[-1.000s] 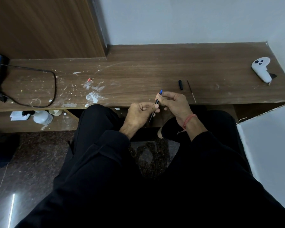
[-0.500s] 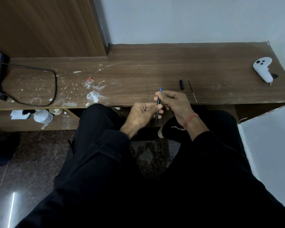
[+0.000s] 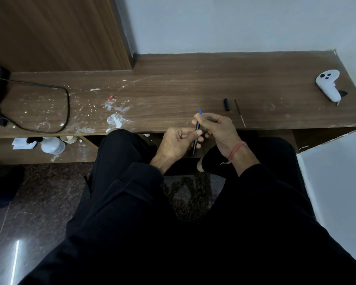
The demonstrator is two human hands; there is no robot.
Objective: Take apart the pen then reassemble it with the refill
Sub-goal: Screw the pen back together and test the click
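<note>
— Wooden desk (image 3: 173, 95) ahead, paint-flecked. Where's the pen?
— Pen barrel (image 3: 196, 135) upright, pinched by both hands: right hand (image 3: 218, 128) clamped near the tip, left hand (image 3: 178, 140) gripping lower down. Cap (image 3: 226, 104) and refill (image 3: 239, 112) lie just beyond.

cap (image 3: 226, 104) just left of refill (image 3: 239, 112) on desk (image 3: 173, 95)

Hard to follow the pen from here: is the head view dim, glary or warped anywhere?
Head view: dim overall; black pen nearly merges with dark clothing below both hands; glare streak on the floor at lower left; wide-angle bend along the shelf edges.
</note>
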